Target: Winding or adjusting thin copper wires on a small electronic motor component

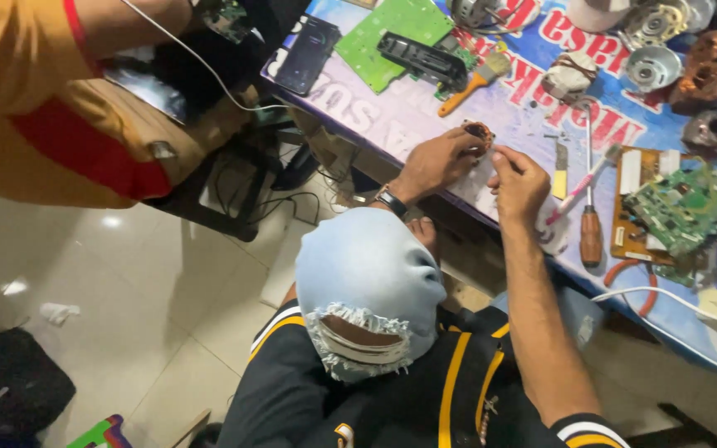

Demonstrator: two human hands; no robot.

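The small copper coil (479,133) sits at the near edge of the blue-covered table (425,116), and you grip it from both sides. Your left hand (437,162), with a watch (391,202) on its wrist, has its fingers curled closed around the coil's left side. Your right hand (518,184) pinches narrowly at the coil's right edge, thumb and forefinger together; what exactly they hold there is too small to tell. Just right of that hand lie a yellow-handled knife (561,166), a pink-and-white tool (581,184) and a brown-handled screwdriver (591,224). Further right is a stack of green circuit boards (680,211), with a white cable (657,294) below them. Behind the coil you have a paintbrush (475,81), a black bar-shaped unit (421,60) on a green board (383,33), and a dark phone (307,54). Round motor parts (653,66) crowd the far right corner. Your knee in torn pale jeans (367,290) rises below your hands. At upper left stands another person in a yellow and red shirt (35,108).
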